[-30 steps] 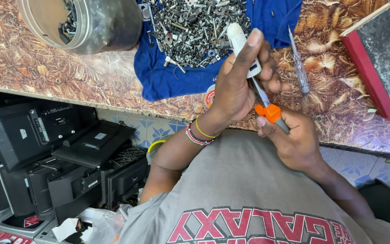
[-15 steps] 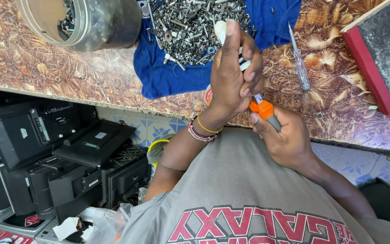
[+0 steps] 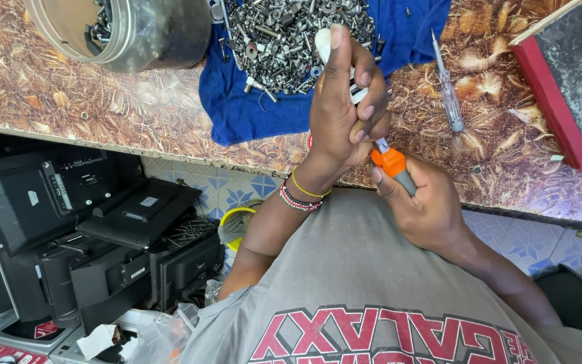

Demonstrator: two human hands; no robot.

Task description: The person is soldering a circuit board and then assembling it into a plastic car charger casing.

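Screwdriver (image 3: pixel 393 168) with an orange-and-grey handle sits at the picture's centre, just over the near edge of the worktop (image 3: pixel 69 101), a brown marbled slab and the largest thing in view. Next in size come the stacked black electronics cases (image 3: pixel 102 229) below the edge, then the blue cloth (image 3: pixel 250 101) with its heap of screws (image 3: pixel 284 34), then the round metal tin (image 3: pixel 122 27) lying on its side. A 2nd, clear-handled screwdriver (image 3: pixel 447 94) lies loose on the worktop, well apart.

Both hands are closed. The right hand (image 3: pixel 426 209) wraps the orange handle fully. The left hand (image 3: pixel 345 101) is curled tight around a small white object (image 3: pixel 325 40), which pokes out above the fingertips; what it is I cannot tell, as the fingers hide most of it.

The tool's long axis runs diagonally, handle low at the right, shaft pointing up and left into the left fist. The tip is hidden.

In my judgement, a slip could drive the tip into the left palm, since the fist closes around the blade's path. The work is also held in the air, unsupported, so a freed screw could drop among the cases.
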